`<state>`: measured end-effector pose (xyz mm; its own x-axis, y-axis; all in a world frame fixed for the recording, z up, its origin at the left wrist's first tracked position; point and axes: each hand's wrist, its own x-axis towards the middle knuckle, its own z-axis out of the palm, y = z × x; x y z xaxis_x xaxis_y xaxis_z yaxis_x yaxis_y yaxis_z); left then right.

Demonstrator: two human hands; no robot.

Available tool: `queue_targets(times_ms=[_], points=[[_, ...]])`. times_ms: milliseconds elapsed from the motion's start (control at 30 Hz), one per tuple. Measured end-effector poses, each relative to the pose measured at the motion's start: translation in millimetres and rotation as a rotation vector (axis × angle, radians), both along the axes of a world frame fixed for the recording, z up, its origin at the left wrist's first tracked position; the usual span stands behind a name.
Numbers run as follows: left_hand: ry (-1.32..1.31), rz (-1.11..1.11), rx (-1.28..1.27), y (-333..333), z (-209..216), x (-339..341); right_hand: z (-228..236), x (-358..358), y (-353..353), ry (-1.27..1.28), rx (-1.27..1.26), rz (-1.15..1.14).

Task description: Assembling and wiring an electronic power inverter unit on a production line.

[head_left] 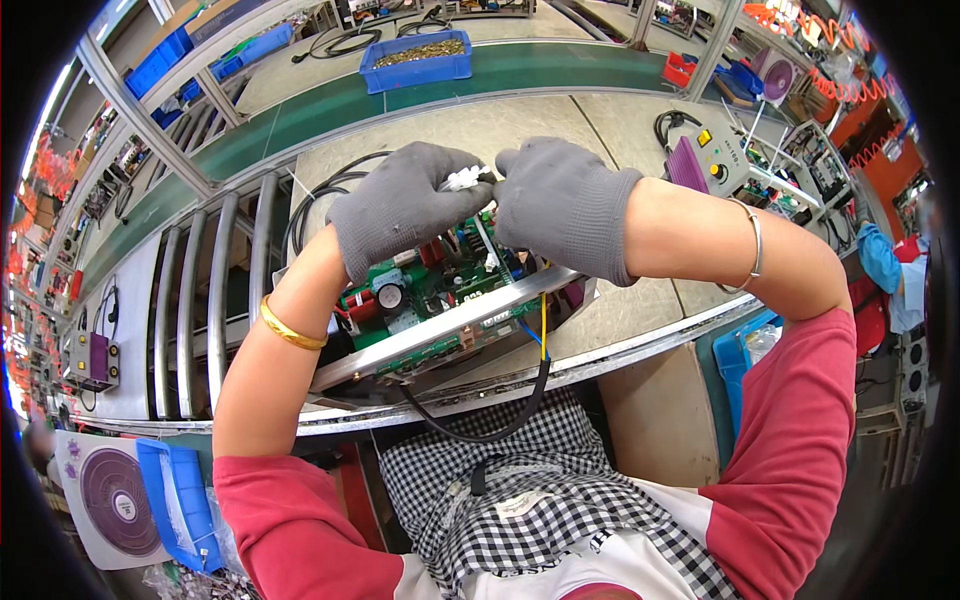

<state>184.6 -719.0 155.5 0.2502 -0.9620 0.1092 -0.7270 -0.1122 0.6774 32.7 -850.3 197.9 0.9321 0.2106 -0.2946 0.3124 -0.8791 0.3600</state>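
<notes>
My left hand (pixel 405 200), in a grey knit glove, pinches some small white plastic pieces (pixel 463 180) between thumb and fingers. Close beside it, my right hand (pixel 560 200) is gloved too, its fingers curled together; whatever they may hold is hidden. Both hands are above an open electronic unit with a green circuit board (pixel 405 300), which carries a round capacitor and red parts. A silver metal bar (pixel 440 335) runs along the unit's near side. Blue and yellow wires (pixel 543 325) hang at its right, leading into a black cable (pixel 500 432).
Metal rollers (pixel 222 290) lie left of the bench. Beyond it, a blue bin of small brass-coloured parts (pixel 420 62) sits on a green conveyor (pixel 300 115). Another open unit with a purple side (pixel 690 165) stands at right. A fan (pixel 115 500) is at lower left.
</notes>
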Motion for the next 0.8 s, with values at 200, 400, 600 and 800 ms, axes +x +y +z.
queue_targets(times_ms=[200,400,600,800], points=[[0.088,0.066,-0.013,-0.6,-0.1,-4.3,-3.5,11.2,5.5,0.107,-0.017,-0.188],[0.031,0.107,0.001,-0.8,0.2,-3.3,-14.4,13.0,8.4,0.095,-0.009,-0.236],[0.018,0.106,-0.039,-0.2,-2.7,-0.3,-5.4,5.8,-26.9,0.034,0.571,-0.307],[0.165,0.137,0.009,6.9,3.3,4.5,-26.7,7.0,-43.5,-0.276,0.823,-0.245]])
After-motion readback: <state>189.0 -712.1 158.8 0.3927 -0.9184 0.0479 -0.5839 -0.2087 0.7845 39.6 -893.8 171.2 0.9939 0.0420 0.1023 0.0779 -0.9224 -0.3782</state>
